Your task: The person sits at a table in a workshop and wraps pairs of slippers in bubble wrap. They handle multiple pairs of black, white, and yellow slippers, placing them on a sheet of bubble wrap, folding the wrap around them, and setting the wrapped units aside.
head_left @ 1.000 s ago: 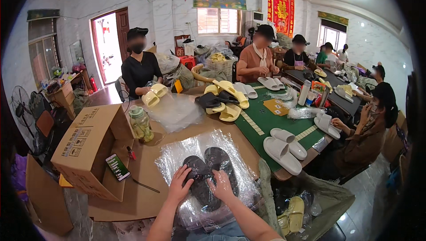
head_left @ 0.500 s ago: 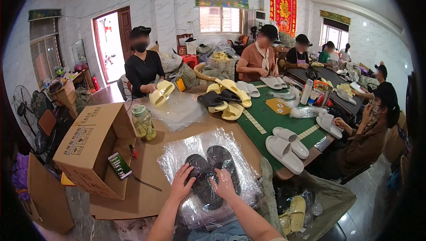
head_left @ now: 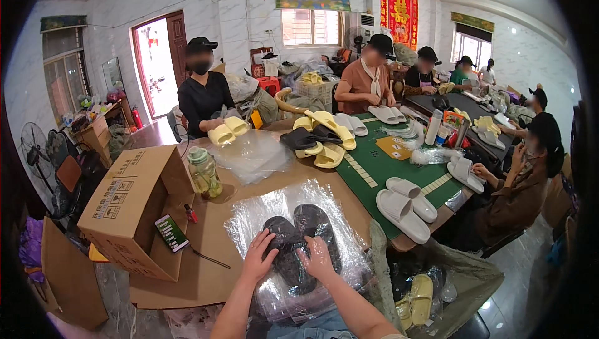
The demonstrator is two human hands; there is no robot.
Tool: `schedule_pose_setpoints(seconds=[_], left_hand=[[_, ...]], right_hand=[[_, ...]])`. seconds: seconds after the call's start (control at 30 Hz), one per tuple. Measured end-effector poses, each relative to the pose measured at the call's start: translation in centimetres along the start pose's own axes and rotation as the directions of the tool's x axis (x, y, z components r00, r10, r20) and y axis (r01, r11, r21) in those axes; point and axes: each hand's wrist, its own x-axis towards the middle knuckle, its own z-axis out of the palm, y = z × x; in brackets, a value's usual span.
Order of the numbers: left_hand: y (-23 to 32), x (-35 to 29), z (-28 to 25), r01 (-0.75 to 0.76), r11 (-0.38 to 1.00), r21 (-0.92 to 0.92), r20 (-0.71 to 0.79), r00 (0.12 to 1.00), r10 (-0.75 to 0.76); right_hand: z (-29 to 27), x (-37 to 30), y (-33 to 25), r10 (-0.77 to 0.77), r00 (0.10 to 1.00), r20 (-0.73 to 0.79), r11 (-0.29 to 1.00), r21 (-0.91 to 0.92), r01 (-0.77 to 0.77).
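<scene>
- L hand: fingers extended over outer side & strap of dk slippers; not clenched; gripping or just resting, can't tell.
- R hand: fingers spread, thumb inward on other strap; firmness likewise can't tell. One hand per side, prob. to keep pair together & level.
- Dk slippers: 1 pr., side by side, directly before wearer, likely for two-handed reach. Inside or atop film: glare hides which.
- Table: brown, under film.
- Phone: L, by carton mouth, screen up, prob. for viewing.
- Red btl: beside phone.
- Carton: on side, mouth facing R, likely for access.
- Jar: lidded, beyond carton.
- Sheets: clear, loose; yel. pr. just above, at co-worker's hand.
- Pile: yel. & blk slippers.
- Mat: green, R; grey pr. near its close edge.
- Sack: lower R, gaping, yel. slippers inside.
</scene>
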Motion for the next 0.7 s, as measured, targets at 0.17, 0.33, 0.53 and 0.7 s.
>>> schedule_pose_setpoints(seconds=[0.17, 0.33, 0.53, 0.7], left_hand=[[-0.23, -0.03, 0.12, -0.008, 1.0, -0.002, -0.004, 1.0, 0.008], [0.06, -0.08, 0.04, 0.012, 1.0, 0.012, -0.001, 1.0, -0.012], [-0.07, -0.08, 0.14, 0.009, 1.0, 0.009, -0.007, 1.0, -0.009], [-0.24, -0.07, 0.08, -0.004, 1.0, -0.008, -0.009, 1.0, 0.004]], right_hand=[[0.05, -0.09, -0.02, -0.009, 1.0, -0.017, 1.0, -0.013, 0.009], [-0.14, 0.02, -0.18, 0.008, 1.0, 0.002, 1.0, 0.007, -0.008], [0.22, -0.29, 0.37, 0.017, 1.0, 0.017, 1.0, -0.019, -0.016], [0.29, -0.38, 0.29, 0.047, 0.998, 0.032, 0.999, -0.016, -0.047]])
